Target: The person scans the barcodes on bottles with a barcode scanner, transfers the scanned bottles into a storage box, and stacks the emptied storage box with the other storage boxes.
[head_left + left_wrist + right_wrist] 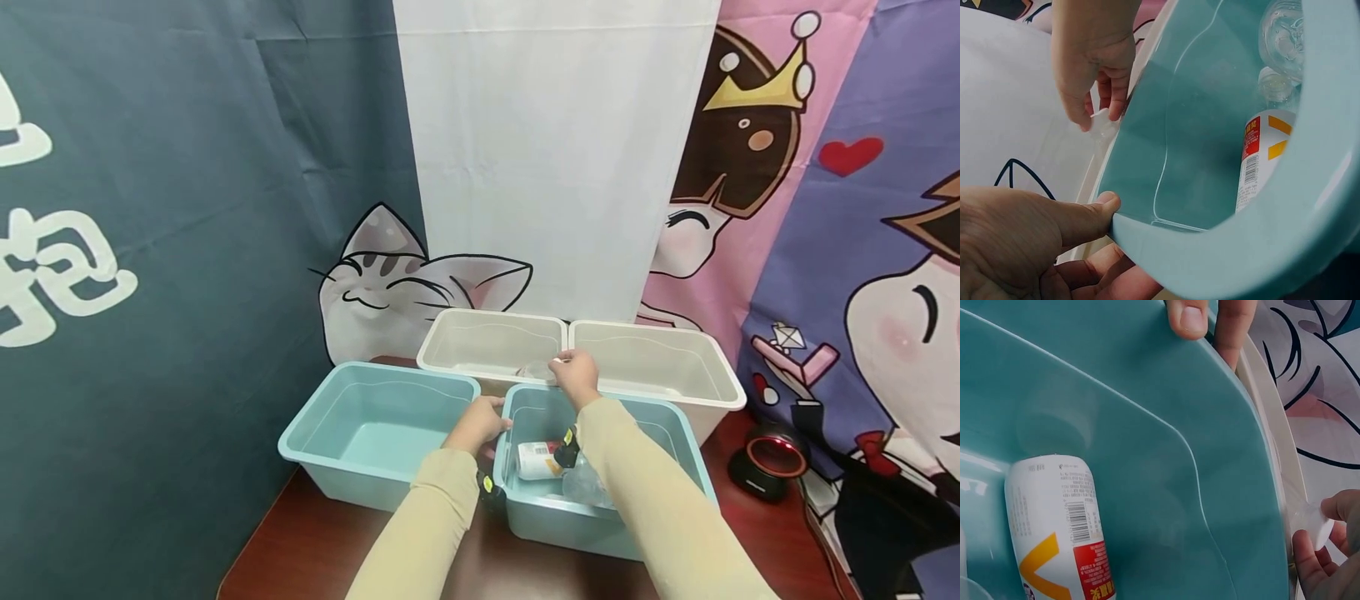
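My right hand (576, 377) pinches the white cap (1322, 528) of a clear plastic bottle (534, 372). The bottle's body is inside the left cream bin (480, 333), partly hidden by the rims. With the thumb on top and fingers underneath, my left hand (477, 425) grips the left rear corner of the right blue bin (693, 458). Inside that bin lie a white bottle (536, 461) with a red and yellow label and clear plastic bottles (587, 485). My right forearm covers part of the bin.
Another blue bin (378, 454) stands to the left, and a second cream bin (645, 354) at the back right. A round black device (768, 462) sits at the right on the brown table (330, 542). Printed cloth (555, 167) hangs behind.
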Demonstrator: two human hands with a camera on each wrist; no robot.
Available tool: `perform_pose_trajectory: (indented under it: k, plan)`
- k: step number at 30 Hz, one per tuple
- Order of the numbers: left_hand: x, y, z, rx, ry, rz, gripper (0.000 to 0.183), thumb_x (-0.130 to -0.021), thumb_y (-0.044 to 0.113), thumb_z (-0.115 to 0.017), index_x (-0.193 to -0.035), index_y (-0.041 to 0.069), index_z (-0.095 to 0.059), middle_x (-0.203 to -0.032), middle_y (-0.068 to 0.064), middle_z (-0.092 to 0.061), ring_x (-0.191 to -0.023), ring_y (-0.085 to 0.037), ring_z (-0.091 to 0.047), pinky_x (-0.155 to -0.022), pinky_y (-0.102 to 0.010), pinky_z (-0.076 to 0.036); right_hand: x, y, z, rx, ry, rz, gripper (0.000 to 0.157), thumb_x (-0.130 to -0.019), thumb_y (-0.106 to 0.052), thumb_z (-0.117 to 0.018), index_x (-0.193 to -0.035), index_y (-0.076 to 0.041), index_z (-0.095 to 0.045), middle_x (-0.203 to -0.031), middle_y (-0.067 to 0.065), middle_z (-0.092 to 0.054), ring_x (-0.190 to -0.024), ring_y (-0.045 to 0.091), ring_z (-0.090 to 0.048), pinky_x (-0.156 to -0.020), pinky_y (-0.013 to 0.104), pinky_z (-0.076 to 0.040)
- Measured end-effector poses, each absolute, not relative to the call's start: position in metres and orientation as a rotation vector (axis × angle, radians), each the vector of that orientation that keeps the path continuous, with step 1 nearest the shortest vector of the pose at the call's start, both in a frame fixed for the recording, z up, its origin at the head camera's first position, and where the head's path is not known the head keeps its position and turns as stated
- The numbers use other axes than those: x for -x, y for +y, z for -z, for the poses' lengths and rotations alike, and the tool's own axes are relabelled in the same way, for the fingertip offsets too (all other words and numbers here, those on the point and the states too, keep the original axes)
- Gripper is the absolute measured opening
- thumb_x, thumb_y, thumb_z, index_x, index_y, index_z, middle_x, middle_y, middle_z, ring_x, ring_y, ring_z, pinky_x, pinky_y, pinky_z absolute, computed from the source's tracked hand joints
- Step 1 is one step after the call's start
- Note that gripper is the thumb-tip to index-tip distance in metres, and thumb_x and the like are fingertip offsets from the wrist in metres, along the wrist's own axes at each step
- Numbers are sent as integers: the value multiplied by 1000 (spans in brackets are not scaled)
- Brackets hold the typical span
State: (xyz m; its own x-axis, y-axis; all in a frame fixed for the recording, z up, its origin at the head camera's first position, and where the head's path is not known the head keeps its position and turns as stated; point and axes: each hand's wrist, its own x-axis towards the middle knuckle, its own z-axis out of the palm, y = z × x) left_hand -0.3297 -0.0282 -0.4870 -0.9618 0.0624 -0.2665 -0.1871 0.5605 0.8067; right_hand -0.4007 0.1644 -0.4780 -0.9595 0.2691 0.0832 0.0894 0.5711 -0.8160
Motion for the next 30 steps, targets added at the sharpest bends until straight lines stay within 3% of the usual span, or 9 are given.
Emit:
perform_pose_trajectory:
  k: [12,17,30]
  plan:
    - [329,-27,484,128,2528,-1326,55,-93,11,-71,-146,10,-54,-92,-15,-67,-61,-24,-67,-45,-35,-59,401,149,477,243,-2581,-1298,29,-86,-9,-62,-111,6,-67,-118,25,-68,-111,40,-63,-96,48,-52]
    - [330,-28,485,114,2536,-1332,55,-93,11,-72,-145,9,-55,-93,-17,-67,-58,-25,-67,-44,-37,-58,402,145,476,229,-2622,-1273,32,-88,-9,-62,-116,6,-64,-121,26,-66,-115,41,-61,-99,48,-51]
    - [330,-28,486,97,2531,-1351,55,-93,10,-72,-145,7,-54,-89,-17,-67,-59,-26,-68,-43,-38,-58,405,143,477,207,-2674,-1368,49,-98,-32,-55,-129,4,-62,-129,24,-63,-123,40,-57,-106,50,-48]
